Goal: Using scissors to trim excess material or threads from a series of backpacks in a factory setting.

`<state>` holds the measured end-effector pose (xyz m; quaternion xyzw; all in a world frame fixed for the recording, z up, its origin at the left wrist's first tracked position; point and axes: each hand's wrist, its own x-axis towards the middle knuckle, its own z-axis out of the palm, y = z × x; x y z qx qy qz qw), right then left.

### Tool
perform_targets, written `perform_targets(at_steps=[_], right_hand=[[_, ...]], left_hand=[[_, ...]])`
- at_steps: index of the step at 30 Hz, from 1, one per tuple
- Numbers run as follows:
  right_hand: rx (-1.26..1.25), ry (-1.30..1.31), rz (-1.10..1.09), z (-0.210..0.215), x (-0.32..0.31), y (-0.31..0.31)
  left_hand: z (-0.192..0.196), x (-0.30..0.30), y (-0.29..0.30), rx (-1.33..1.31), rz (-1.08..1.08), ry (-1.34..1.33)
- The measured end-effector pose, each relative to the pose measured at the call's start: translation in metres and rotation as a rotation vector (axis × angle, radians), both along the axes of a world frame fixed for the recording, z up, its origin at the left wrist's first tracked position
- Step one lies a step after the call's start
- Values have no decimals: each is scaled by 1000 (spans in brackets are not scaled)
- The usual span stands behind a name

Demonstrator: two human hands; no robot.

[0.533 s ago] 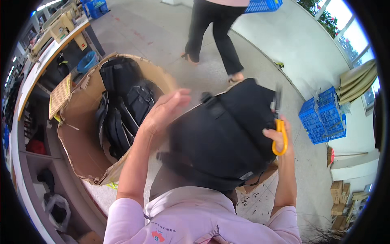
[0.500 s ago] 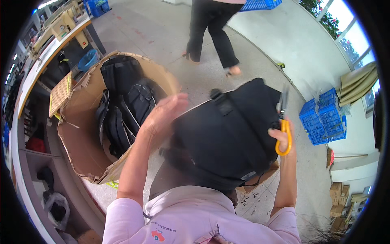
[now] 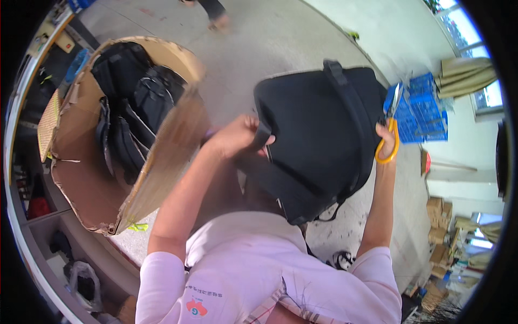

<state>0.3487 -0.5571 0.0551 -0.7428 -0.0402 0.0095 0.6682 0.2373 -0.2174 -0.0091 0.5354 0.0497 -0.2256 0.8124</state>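
Note:
A large black fabric bag [image 3: 313, 129], perhaps a backpack, hangs in front of my body with a broad smooth panel facing up. My left hand [image 3: 237, 137] is closed on a black strap [image 3: 263, 136] at the bag's left edge. At the opposite side, my right hand [image 3: 385, 141] holds scissors with yellow handles [image 3: 395, 144], their blades pointing up and away from me. That hand also rests against the bag's right edge, and some of its fingers are hidden behind the bag.
To my left stands a big open cardboard box [image 3: 86, 178] with several black bags [image 3: 129, 108] inside. Blue plastic crates [image 3: 423, 110] are stacked by the right wall. A worktable [image 3: 21, 97] borders the far left. Another person's foot [image 3: 220, 23] shows at the top.
My left hand has gone from open beside the bag to gripping its strap. The bag has turned and shifted up and right, scissors too. The view has moved; the other person is mostly out of it.

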Motion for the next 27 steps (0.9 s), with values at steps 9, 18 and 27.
perform_targets(at_steps=[9,18,27], right_hand=[[43,-19,-171,-1,3,-70],[49,-102,-264,62,11,-157],[504,-438,-13,-14,-7,-180]], left_hand=[[9,25,-66,32,15,70],[27,67,-140,-246,-172,68],[-1,-13,-138,291,501,-516]])
